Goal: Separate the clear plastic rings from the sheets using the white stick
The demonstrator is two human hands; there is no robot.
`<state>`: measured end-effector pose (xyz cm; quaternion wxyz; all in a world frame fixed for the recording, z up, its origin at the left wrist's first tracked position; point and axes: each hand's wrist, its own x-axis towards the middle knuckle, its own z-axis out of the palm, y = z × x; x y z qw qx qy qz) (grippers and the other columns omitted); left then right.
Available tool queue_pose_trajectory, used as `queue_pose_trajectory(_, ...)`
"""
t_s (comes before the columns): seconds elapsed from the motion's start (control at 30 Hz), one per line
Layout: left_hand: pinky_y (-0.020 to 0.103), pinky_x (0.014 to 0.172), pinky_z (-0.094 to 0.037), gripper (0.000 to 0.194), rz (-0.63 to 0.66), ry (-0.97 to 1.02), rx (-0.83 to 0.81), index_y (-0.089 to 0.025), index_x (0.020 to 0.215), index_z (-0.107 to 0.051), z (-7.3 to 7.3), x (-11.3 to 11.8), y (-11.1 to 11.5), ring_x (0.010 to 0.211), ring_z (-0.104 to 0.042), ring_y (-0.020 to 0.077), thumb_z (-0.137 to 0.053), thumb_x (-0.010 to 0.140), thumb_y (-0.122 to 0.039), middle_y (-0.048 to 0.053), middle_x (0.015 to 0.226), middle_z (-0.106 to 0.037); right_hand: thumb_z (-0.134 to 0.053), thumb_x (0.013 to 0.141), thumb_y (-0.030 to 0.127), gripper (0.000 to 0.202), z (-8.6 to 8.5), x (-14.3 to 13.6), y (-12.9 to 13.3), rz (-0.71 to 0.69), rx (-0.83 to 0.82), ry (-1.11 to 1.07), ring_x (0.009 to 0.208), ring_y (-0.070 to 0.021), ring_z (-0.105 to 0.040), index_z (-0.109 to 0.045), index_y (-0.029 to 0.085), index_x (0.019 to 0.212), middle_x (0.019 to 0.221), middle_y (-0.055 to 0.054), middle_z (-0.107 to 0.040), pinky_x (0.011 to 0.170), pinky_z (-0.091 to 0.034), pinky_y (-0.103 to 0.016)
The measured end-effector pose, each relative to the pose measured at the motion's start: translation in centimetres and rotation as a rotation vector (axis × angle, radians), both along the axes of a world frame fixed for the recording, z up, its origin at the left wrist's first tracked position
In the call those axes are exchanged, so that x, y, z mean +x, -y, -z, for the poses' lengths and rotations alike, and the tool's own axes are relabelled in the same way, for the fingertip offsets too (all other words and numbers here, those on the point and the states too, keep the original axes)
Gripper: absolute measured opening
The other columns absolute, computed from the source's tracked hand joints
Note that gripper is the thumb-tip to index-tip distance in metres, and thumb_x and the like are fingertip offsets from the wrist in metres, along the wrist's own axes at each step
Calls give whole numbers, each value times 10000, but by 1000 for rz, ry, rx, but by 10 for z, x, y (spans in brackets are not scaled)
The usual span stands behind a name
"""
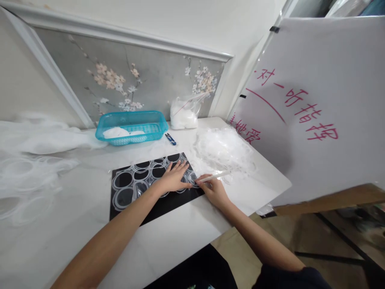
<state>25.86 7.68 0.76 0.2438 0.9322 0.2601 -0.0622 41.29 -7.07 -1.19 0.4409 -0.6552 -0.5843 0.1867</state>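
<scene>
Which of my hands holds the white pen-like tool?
Your right hand; it grips the white pen-like tool, while your left hand is spread over the black board.

The hands [173,178] are bare, the right sleeve [288,277] dark.

We are in a home-like room with handwork under way: a framed blossom panel [162,80] decorates the wall [195,24], a whiteboard [339,80] with red Chinese handwriting [308,112] stands beside the tabletop [180,228], and a black board [168,204], blue snips [171,139] and a turquoise plastic basket [155,137] lie on it.
</scene>
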Motion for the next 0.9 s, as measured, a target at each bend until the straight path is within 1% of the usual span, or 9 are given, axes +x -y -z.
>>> queue_pose_trajectory(0.17, 613, 1181, 11, 1001, 7, -16, -27, -206, 1595, -99, 4, 3, -1, 1523, 29, 356, -582, 834, -639, 169, 1645, -27, -542, 862, 174, 225, -9, 22, -14, -1, 119, 390, 1098, -275, -668, -750, 256, 894, 929, -47, -789, 968, -473, -431)
queue_pose_trajectory(0.27, 624, 1179, 10, 1008, 4, -24, -32, -205, 1597, -76, -1, 5, 1, 1521, 15, 363, -604, 835, -601, 166, 1646, -45, -411, 931, 207, 321, -38, 53, -40, 355, 233, 383, 1012, -290, -680, -729, 169, 914, 992, -141, -764, 943, -471, -470)
queue_pose_trajectory(0.3, 605, 1188, 4, 1007, 4, -20, -29, -196, 1597, -74, -5, 4, 2, 1523, 13, 355, -611, 838, -584, 163, 1648, -45, -376, 953, 234, 355, -47, 58, -47, 566, 334, 304, 987, -282, -681, -721, 159, 910, 992, -145, -757, 930, -481, -462)
queue_pose_trajectory(0.33, 576, 1201, -4, 1006, 6, -11, -23, -184, 1597, -75, -9, 2, 2, 1525, 19, 342, -617, 842, -570, 159, 1650, -35, -384, 962, 265, 351, -55, 59, -52, 629, 409, 248, 989, -279, -677, -715, 154, 922, 1008, -145, -750, 931, -484, -455)
queue_pose_trajectory(0.37, 543, 1211, -13, 1009, 7, 1, -15, -169, 1596, -73, -14, -2, 1, 1526, 29, 328, -620, 845, -563, 155, 1652, -14, -414, 957, 289, 330, -58, 54, -53, 584, 439, 216, 989, -274, -675, -715, 161, 913, 1005, -134, -751, 937, -487, -445)
queue_pose_trajectory(0.43, 493, 1224, -37, 1029, 7, 30, 1, -150, 1596, -62, -23, -13, -3, 1530, 31, 310, -619, 845, -579, 146, 1653, 15, -497, 927, 318, 271, -54, 29, -49, 312, 379, 185, 971, -264, -677, -729, 193, 866, 958, -100, -761, 932, -498, -423)
queue_pose_trajectory(0.53, 485, 1224, -80, 1021, 12, 30, 14, -175, 1595, -94, -29, -38, -10, 1532, -31, 314, -601, 835, -630, 132, 1655, -48, -540, 919, 319, 234, -28, -21, -32, 29, 177, 48, 959, -253, -692, -750, 228, 869, 940, -74, -772, 901, -525, -393)
queue_pose_trajectory(0.67, 449, 1223, -121, 909, 6, -64, 18, -167, 1576, -214, -22, -69, -10, 1530, -95, 301, -575, 863, -599, 132, 1646, -128, -593, 895, 323, 200, -3, -55, -19, -23, 34, -99, 904, -263, -723, -760, 225, 845, 921, -63, -781, 828, -552, -378)
queue_pose_trajectory(0.9, 437, 1227, -99, 848, -52, -62, 25, -147, 1575, -223, -14, -72, -1, 1533, -79, 282, -476, 922, -626, 131, 1644, -130, -601, 900, 338, 221, -4, -50, -20, -44, 11, -109, 877, -257, -725, -766, 205, 840, 908, -58, -777, 810, -540, -366)
